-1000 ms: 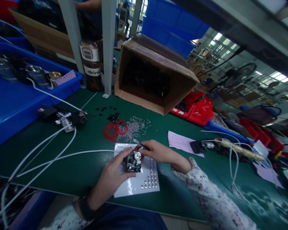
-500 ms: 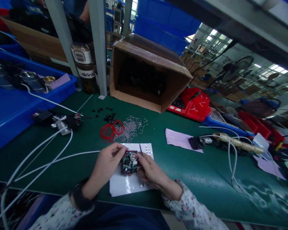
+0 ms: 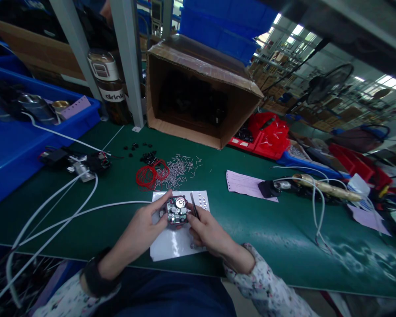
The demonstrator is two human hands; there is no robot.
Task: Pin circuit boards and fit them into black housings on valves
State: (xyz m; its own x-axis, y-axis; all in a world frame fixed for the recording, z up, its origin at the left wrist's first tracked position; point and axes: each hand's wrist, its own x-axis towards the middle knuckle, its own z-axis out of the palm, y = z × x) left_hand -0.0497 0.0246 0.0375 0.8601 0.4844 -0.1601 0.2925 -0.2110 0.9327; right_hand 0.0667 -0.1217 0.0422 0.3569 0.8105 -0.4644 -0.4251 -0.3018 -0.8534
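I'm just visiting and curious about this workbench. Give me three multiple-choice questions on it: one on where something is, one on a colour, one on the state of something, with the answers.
1. Where does the small circuit board sit?
A. inside the cardboard box
B. between both hands, above the white sheet
C. in the blue tray

2. What colour is the coil of thin wire behind the sheet?
A. red
B. yellow
C. white

3. How does the cardboard box lie?
A. taped shut
B. flattened
C. on its side, its opening toward the person

Answers: B, the left hand and right hand grip it over the white sheet; A, the loops are plainly red; C, its dark inside faces the camera.
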